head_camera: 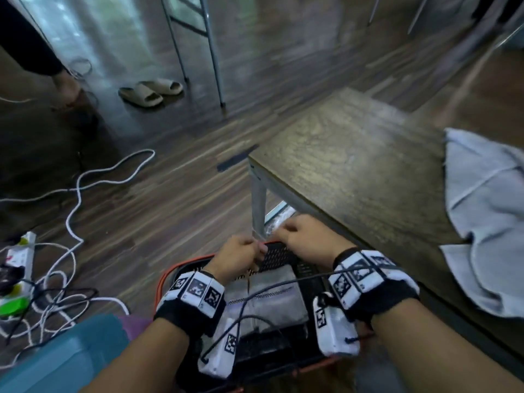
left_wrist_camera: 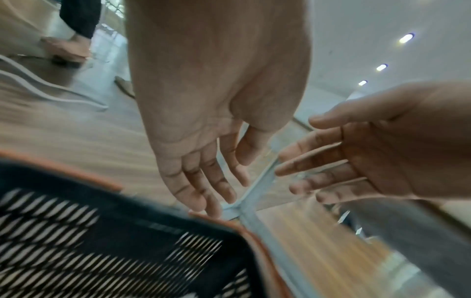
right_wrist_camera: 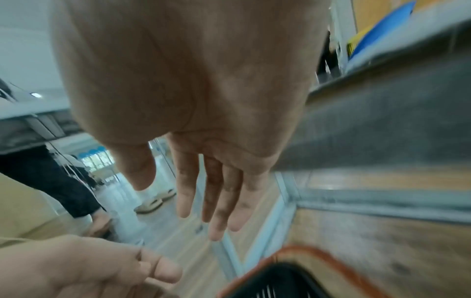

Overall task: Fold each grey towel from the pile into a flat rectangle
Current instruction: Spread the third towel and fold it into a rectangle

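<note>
A folded grey towel (head_camera: 272,296) lies flat inside the black basket with an orange rim (head_camera: 166,275) on the floor below me. Both my hands hover just above the basket's far edge, fingers relaxed and holding nothing: my left hand (head_camera: 241,256) (left_wrist_camera: 203,177) over the rim, my right hand (head_camera: 303,236) (right_wrist_camera: 211,197) beside it near the table leg (head_camera: 258,205). An unfolded pale grey towel (head_camera: 487,217) lies crumpled on the brown table (head_camera: 354,160) at the right edge of the head view.
White cables (head_camera: 76,199) and a power strip (head_camera: 19,256) sprawl on the wooden floor at left. A blue bin (head_camera: 62,355) sits at bottom left. Beige slippers (head_camera: 150,90), a metal frame (head_camera: 209,46) and another person's leg (head_camera: 68,86) stand farther off.
</note>
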Demonstrator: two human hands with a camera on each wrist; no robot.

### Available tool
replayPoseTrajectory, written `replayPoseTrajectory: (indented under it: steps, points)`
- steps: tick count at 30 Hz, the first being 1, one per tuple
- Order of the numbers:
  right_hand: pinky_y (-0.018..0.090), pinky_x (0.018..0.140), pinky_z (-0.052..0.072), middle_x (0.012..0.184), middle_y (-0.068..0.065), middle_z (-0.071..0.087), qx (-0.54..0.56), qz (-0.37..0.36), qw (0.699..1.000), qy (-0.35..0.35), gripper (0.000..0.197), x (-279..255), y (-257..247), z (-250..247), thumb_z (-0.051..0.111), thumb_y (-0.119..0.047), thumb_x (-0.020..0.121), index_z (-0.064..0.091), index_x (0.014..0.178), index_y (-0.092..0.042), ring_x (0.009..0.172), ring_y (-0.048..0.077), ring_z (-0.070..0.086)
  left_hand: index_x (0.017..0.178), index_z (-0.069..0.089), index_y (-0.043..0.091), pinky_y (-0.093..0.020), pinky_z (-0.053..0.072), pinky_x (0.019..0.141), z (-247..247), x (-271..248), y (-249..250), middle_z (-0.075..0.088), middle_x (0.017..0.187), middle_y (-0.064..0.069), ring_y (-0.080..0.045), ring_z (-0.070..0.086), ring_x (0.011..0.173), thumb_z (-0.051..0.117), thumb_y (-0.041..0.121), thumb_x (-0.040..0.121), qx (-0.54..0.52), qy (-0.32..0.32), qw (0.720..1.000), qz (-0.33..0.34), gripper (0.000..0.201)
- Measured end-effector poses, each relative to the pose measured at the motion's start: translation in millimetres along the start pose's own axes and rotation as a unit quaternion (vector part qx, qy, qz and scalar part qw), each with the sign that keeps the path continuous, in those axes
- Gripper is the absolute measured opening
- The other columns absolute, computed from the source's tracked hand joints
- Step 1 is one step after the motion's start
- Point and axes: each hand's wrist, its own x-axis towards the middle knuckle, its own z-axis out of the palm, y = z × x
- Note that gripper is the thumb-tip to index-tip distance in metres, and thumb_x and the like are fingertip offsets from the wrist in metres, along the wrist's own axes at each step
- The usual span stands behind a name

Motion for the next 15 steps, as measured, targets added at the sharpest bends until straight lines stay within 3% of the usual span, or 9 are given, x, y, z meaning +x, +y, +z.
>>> replayPoseTrajectory:
  steps: [3,5,7,9,12,15]
  points:
    - [0.029,0.074,0.048,0.092,0.021,0.070,-0.029,-0.044,0.994,0.098,0.037,-48.1,-31.4,-59.5,0.053,-0.031,0.100,0.068,0.089,0.001,0.088,0.034,0.064,0.082,0.062,0.010,-0.022,0.033,0.045,5.7,-30.9,56.3,0.061,0.082,-0.012,-0.017,0.050,0.054,0.037,-0.002,0.096,-0.001,-0.021,0.996,0.086,0.031]
    - [0.041,0.083,0.050,0.096,0.023,0.070,-0.045,-0.068,0.982,0.170,0.038,-87.4,-44.2,-101.4,0.053,-0.031,0.101,0.068,0.096,0.004,0.092,0.035,0.066,0.083,0.063,0.004,-0.019,0.037,0.041,13.6,-56.0,95.6,0.061,0.082,-0.014,-0.017,0.051,0.053,0.037,-0.005,0.094,-0.005,-0.032,0.989,0.143,0.030]
    - [0.049,0.083,0.052,0.092,0.019,0.072,-0.056,-0.092,0.962,0.252,0.035,-134.6,-49.2,-140.5,0.055,-0.031,0.100,0.071,0.096,0.001,0.091,0.031,0.068,0.088,0.063,0.003,-0.017,0.040,0.041,25.6,-80.8,132.0,0.062,0.079,-0.010,-0.015,0.054,0.055,0.038,-0.002,0.096,0.017,-0.048,0.980,0.195,0.027]
    - [0.041,0.079,0.054,0.085,0.008,0.074,-0.054,-0.107,0.937,0.329,0.029,-189.6,-45.7,-176.0,0.058,-0.032,0.098,0.075,0.095,-0.009,0.084,0.019,0.069,0.087,0.062,0.007,-0.019,0.039,0.044,46.2,-105.1,167.4,0.062,0.076,-0.003,-0.014,0.055,0.056,0.038,0.002,0.098,0.054,-0.073,0.969,0.230,0.026]
    - [0.034,0.071,0.051,0.081,-0.002,0.073,-0.029,-0.096,0.910,0.402,0.021,-271.2,-26.3,-217.9,0.059,-0.033,0.097,0.076,0.095,-0.020,0.073,0.003,0.067,0.082,0.058,0.010,-0.019,0.036,0.041,88.7,-140.2,216.1,0.058,0.074,-0.003,-0.011,0.052,0.049,0.036,0.005,0.101,0.081,-0.131,0.955,0.253,0.030]
    - [0.034,0.072,0.052,0.083,0.005,0.074,0.008,-0.051,0.888,0.457,0.019,-342.1,13.4,-242.1,0.060,-0.029,0.097,0.077,0.093,-0.020,0.074,0.012,0.068,0.089,0.060,0.007,-0.025,0.039,0.048,136.3,-175.6,258.8,0.058,0.080,-0.007,-0.017,0.051,0.057,0.040,0.009,0.101,0.125,-0.193,0.929,0.290,0.023]
